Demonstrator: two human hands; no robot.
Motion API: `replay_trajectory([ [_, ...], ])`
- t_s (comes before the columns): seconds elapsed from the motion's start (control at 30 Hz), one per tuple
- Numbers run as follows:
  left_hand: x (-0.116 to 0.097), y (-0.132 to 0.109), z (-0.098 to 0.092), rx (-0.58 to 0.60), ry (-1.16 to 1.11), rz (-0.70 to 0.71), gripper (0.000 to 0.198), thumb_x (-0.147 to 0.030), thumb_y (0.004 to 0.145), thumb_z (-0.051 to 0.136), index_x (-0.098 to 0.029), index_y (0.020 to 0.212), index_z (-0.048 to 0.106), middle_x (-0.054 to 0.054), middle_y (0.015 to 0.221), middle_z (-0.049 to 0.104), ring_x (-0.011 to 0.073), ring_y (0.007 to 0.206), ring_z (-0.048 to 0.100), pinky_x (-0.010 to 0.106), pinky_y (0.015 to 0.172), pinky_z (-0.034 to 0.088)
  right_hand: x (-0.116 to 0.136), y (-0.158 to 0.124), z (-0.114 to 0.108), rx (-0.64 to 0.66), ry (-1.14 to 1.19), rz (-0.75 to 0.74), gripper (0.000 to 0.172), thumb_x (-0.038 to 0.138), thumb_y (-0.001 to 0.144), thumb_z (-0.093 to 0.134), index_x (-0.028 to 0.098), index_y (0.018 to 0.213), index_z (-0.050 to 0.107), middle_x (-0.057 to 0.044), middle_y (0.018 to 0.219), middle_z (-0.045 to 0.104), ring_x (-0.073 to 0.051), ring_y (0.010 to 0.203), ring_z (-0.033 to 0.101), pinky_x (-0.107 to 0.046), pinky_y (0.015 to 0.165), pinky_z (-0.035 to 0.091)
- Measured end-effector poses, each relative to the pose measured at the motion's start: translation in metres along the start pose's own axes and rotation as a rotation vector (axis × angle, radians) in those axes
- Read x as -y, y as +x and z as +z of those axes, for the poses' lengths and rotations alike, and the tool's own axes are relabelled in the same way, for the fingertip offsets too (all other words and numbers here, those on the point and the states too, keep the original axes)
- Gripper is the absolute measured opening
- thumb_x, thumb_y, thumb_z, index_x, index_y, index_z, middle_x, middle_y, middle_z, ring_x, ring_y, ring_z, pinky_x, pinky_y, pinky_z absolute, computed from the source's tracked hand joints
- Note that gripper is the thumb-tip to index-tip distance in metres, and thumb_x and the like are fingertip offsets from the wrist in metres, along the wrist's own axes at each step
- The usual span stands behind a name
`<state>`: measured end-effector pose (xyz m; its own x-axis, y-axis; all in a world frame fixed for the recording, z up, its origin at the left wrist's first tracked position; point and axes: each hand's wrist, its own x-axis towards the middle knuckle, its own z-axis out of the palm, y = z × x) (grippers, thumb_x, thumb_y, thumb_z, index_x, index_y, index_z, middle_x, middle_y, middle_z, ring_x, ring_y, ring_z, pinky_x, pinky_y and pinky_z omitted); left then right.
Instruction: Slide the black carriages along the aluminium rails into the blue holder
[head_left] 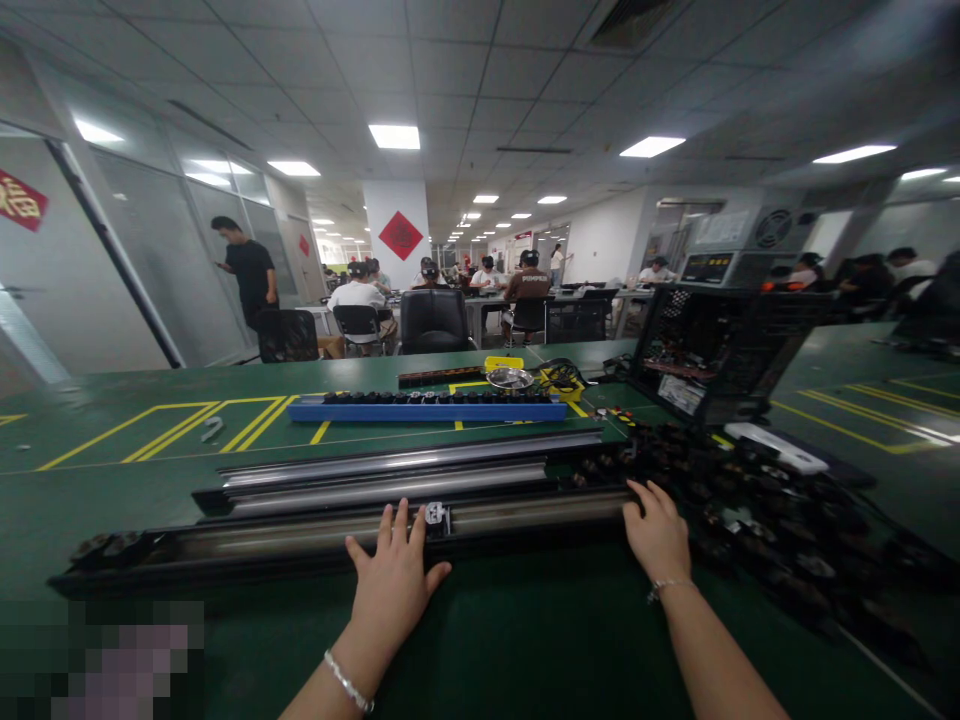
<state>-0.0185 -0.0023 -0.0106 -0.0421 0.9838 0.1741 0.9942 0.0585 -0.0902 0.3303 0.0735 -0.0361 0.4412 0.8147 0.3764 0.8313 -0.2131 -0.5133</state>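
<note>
My left hand (pixel 391 575) lies flat with fingers spread against the near side of a long dark metal rail (pixel 300 540) that runs across the green table. A small silver clip (pixel 436 515) sits on the rail just beyond my fingertips. My right hand (pixel 658 530) rests at the rail's right end, fingers stretched out and touching it, beside a heap of small black parts (pixel 757 500). Neither hand grips anything.
Two more silver rails (pixel 390 475) lie behind. Further back are a blue tray of black parts (pixel 427 408), a metal bowl (pixel 510 377), a yellow box (pixel 504 362) and an open black computer case (pixel 712 350). Several people sit at far tables; one stands at left.
</note>
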Motion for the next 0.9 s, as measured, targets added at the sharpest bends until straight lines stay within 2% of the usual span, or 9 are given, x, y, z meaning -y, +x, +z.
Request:
replay_trajectory([
  [0.2,-0.013,0.002,-0.003,-0.01,-0.007,0.06,0.061,-0.041,0.083,0.041,-0.02,0.139,0.029,0.01,0.149,0.022,0.0348,0.136,0.014,0.073,0.096,0.016,0.0,0.0,0.002,-0.029,-0.01,-0.02,0.048,0.03,0.079,0.03,0.019,0.115,0.059,-0.011,0.131,0.046,-0.024,0.119,0.043,-0.042,0.099,0.032],
  [0.53,-0.029,0.007,0.011,-0.076,-0.047,0.125,0.063,-0.049,0.083,0.036,-0.021,0.139,0.029,0.009,0.149,0.022,0.0345,0.136,0.015,0.071,0.097,0.017,0.001,-0.002,0.0,-0.007,0.0,0.003,0.049,0.033,0.079,0.029,0.02,0.117,0.058,-0.01,0.133,0.044,-0.025,0.121,0.041,-0.042,0.099,0.032],
  [0.9,-0.043,0.008,-0.003,-0.001,-0.053,0.146,0.067,-0.048,0.082,0.038,-0.018,0.14,0.027,0.012,0.149,0.02,0.0353,0.137,0.011,0.071,0.097,0.019,0.002,-0.003,-0.001,-0.004,-0.008,-0.015,0.049,0.032,0.08,0.029,0.019,0.117,0.058,-0.011,0.132,0.044,-0.026,0.12,0.041,-0.043,0.099,0.031],
])
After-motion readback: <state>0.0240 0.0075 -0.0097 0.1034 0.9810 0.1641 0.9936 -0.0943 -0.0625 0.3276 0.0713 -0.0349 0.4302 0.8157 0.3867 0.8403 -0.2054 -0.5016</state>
